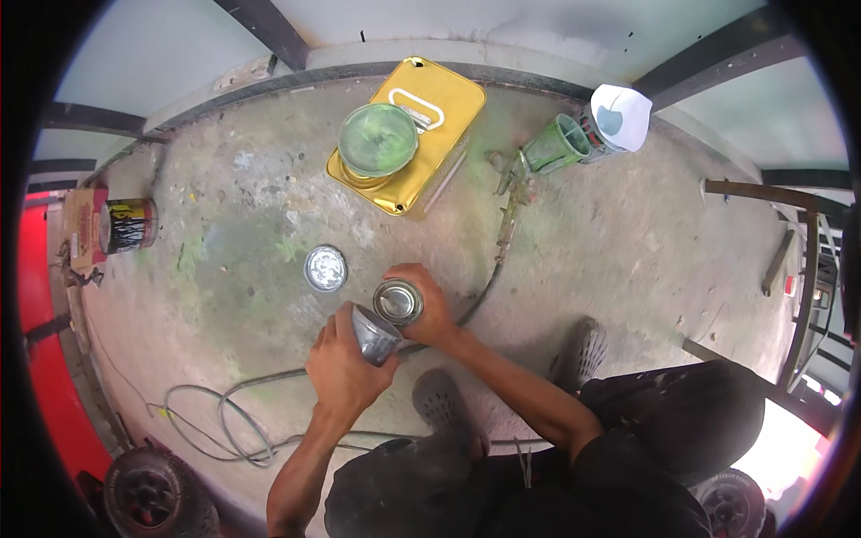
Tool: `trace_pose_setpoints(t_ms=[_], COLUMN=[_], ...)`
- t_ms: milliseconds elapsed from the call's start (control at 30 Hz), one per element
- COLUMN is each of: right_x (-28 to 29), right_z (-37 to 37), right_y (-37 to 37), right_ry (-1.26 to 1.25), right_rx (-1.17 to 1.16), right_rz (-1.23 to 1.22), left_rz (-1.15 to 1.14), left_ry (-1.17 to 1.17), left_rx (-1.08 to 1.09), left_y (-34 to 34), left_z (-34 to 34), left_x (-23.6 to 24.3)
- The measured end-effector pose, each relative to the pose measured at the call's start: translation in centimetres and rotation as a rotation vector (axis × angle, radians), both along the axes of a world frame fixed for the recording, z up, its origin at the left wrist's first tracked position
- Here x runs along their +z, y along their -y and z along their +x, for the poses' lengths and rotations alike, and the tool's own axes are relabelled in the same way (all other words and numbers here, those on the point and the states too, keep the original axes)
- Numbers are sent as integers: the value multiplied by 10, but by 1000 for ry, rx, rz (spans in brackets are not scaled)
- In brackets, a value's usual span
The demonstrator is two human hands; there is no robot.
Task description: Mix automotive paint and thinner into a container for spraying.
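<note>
My left hand [343, 369] is closed around a grey cup [377, 335], tilted with its mouth toward me. Right beside it, my right hand [430, 309] grips a small round metal can [397, 303] by its side. The can's top faces up, with a shiny metal rim and a silvery inside. Cup and can are very close together; whether they touch I cannot tell. On the concrete floor just beyond my hands lies a round lid [326, 268] smeared with silver.
A yellow rectangular tin [453, 108] carries a green-stained round container [378, 140]. To its right sits a spray gun with a green cup [554, 146], beside a white paper cone [621, 118]. Its hose [491, 287] loops over the floor. A paint-streaked can [130, 225] stands far left.
</note>
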State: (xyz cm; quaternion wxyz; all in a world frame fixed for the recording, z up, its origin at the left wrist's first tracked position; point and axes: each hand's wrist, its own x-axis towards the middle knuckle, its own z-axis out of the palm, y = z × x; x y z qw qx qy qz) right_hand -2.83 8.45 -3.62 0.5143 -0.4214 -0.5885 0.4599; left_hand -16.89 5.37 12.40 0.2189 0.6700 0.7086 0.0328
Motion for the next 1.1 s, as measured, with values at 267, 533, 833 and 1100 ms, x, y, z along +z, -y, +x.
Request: trace_pose_setpoints(t_ms=[267,533,833,1100], right_x=[3,-1,-11,-9], right_z=[-5,1,-1,-4], right_y=[4,1,0,3], right_ry=[-20,-11,-37,-2], right_rx=[-21,10,13,-45], right_rz=[10,24,64,84], left_rz=[51,60,53,17], left_ry=[29,224,333,-100], left_rx=[24,139,197,-6], left_y=[7,12,21,8], left_z=[-6,-13,-13,13], left_x=[-6,-18,-26,1])
